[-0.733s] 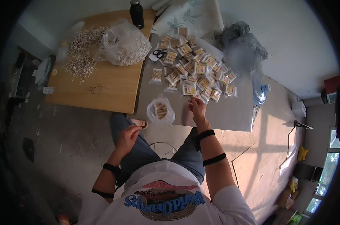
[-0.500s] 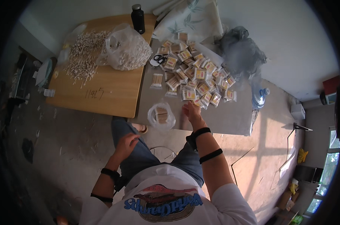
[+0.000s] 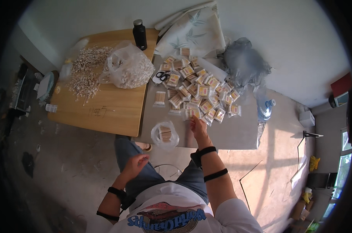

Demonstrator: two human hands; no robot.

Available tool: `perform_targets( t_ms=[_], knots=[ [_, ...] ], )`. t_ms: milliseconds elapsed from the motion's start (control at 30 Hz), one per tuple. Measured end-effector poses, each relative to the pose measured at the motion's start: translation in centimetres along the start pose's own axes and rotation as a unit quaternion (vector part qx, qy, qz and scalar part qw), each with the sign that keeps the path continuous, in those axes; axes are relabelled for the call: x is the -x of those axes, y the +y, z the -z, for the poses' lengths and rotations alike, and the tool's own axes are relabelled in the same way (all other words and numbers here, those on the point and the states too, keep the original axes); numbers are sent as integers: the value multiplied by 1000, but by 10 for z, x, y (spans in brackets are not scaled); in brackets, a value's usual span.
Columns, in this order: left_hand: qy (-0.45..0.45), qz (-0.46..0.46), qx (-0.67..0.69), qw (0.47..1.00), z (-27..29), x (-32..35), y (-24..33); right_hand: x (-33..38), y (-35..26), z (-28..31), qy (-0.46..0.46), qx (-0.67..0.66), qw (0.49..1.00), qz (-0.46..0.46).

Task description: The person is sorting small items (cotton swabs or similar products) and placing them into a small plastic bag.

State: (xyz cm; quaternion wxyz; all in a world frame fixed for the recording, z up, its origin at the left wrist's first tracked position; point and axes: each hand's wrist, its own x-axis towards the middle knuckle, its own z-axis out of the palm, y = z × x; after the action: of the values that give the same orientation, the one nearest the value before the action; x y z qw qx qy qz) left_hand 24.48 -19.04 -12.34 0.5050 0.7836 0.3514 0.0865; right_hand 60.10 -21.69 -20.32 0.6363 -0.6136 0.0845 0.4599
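Note:
My right hand is at the near edge of a heap of cotton swab packets. Its fingers pinch the lower edge of one clear packet with a yellow-and-white label. My left hand hangs in the air above my left thigh, holding nothing, with its fingers loosely extended. Between the hands, near the table's front edge, sits a round clear plastic bag with brown-stemmed swabs inside. One packet of swabs lies apart, left of the heap.
Black-handled scissors lie left of the heap. On the wooden table are loose swabs, a filled plastic bag and a black bottle. A grey plastic bag and a water jug are to the right.
My head view has shifted, so the tables appear lower. My right hand has moved slightly forward onto the edge of the near packet. My left hand stays above the thigh.

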Motion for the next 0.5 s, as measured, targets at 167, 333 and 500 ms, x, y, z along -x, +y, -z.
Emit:
perform_targets(
  t_ms=[167,333,500],
  knots=[
    [-19,86,340,936,-2,-30,35,108,-10,-12,-171,9,982,75],
    [-89,185,579,789,-1,-53,81,147,-7,-21,-354,64,925,125],
    [-91,188,598,774,-5,-57,72,161,-9,-37,-455,128,865,170]
  ],
)
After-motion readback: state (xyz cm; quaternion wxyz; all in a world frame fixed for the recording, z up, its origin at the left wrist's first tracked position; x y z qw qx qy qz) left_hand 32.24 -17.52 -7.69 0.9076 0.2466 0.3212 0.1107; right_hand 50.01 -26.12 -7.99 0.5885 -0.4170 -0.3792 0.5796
